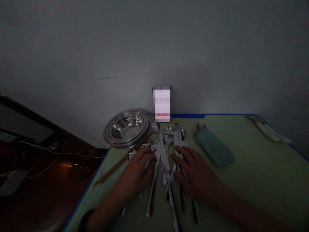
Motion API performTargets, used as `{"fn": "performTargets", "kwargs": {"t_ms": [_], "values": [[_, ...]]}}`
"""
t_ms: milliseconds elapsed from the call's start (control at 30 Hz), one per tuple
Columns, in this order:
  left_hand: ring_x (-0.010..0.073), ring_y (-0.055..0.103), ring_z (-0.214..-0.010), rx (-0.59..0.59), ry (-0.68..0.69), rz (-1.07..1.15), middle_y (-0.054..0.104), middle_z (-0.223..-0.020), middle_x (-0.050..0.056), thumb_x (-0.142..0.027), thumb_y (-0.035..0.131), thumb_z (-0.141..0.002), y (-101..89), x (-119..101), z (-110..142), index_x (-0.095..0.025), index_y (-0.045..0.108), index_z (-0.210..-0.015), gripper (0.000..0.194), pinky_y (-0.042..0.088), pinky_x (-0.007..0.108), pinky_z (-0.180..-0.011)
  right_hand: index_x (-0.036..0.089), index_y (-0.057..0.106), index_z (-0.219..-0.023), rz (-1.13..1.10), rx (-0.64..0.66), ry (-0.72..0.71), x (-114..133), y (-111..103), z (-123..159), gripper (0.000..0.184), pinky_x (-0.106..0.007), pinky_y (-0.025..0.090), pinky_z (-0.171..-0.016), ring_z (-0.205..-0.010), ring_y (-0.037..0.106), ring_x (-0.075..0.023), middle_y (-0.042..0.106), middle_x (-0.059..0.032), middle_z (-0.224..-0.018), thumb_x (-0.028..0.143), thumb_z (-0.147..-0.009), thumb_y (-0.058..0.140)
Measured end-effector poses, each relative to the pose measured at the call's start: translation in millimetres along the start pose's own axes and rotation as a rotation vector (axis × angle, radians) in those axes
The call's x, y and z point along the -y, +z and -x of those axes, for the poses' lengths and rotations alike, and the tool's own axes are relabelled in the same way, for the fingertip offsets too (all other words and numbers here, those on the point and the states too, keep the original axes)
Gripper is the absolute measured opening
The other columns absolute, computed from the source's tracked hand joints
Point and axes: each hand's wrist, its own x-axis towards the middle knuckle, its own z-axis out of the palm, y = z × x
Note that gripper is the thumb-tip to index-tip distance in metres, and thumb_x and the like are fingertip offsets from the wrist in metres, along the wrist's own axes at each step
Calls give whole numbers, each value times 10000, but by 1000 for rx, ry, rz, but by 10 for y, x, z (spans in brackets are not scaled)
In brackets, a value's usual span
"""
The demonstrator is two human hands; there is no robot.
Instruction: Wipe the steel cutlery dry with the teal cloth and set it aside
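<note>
A loose pile of metal cutlery lies on the green tabletop between my two hands. My left hand [138, 167] rests over the left side of the pile, its fingers loosely bent near a fork [155, 141] and several spoons [132, 155]. My right hand [194, 170] lies on the right side, fingers spread across table knives [178, 138]. Neither hand is closed around anything. A long knife [164, 156] crosses the middle of the pile at a slant. Wooden chopsticks [112, 170] stick out beyond my left hand. Some handles are hidden under my hands.
Stacked steel bowls [107, 132] stand at the back left. A phone [162, 104] with a lit, blurred screen leans on the wall. A teal knitted cloth item [214, 145] lies right of the pile. White-handled tools [267, 130] lie at the far right. The table has blue edging [188, 116].
</note>
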Motion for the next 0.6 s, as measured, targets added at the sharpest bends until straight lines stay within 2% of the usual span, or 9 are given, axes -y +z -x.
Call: {"fn": "performTargets", "kwargs": {"t_ms": [100, 167, 267, 367, 500, 600], "values": [[192, 456, -1141, -12, 8, 11, 481, -1188, 63, -63, 382, -853, -16, -3, 9, -225, 522, -1035, 281, 401, 369, -980, 217, 458, -1297, -24, 14, 0, -10, 1, 15, 465, -488, 298, -1045, -1304, 269, -276, 347, -84, -1428, 428, -888, 394], [193, 449, -1149, -24, 10, 22, 472, -1201, 68, -56, 360, -856, -11, 7, 16, -222, 523, -1043, 299, 408, 365, -974, 227, 399, -1343, -47, 30, -14, -16, -13, 33, 563, -511, 289, -1041, -1319, 242, -296, 302, -97, -1453, 517, -861, 400], [203, 433, -1162, -19, 17, 40, 449, -1217, 73, -47, 339, -857, 6, 32, 23, -228, 514, -1065, 327, 405, 384, -975, 267, 274, -1408, -84, 95, -65, -32, -57, 56, 791, -561, 271, -1028, -1352, 141, -348, 164, -111, -1504, 677, -752, 439], [198, 432, -1154, -28, 12, 46, 445, -1198, 70, -52, 326, -866, 5, 46, 26, -229, 502, -1065, 318, 401, 386, -973, 317, 190, -1428, -107, 177, -129, -53, -97, 63, 932, -594, 225, -1029, -1362, 31, -377, 29, -97, -1527, 753, -655, 474], [189, 462, -1108, -51, 4, 36, 467, -1154, 64, -73, 331, -881, -45, 18, 15, -221, 509, -1040, 280, 414, 367, -942, 356, 178, -1424, -106, 199, -158, -64, -107, 61, 950, -608, 176, -1035, -1356, -28, -387, -66, -78, -1525, 761, -626, 497], [187, 495, -1050, -64, 11, 38, 495, -1106, 64, -82, 339, -880, -81, -18, 0, -215, 525, -1010, 263, 439, 344, -891, 358, 202, -1418, -111, 187, -148, -60, -98, 63, 929, -611, 187, -1029, -1354, -22, -390, -60, -75, -1525, 746, -632, 511]]}}
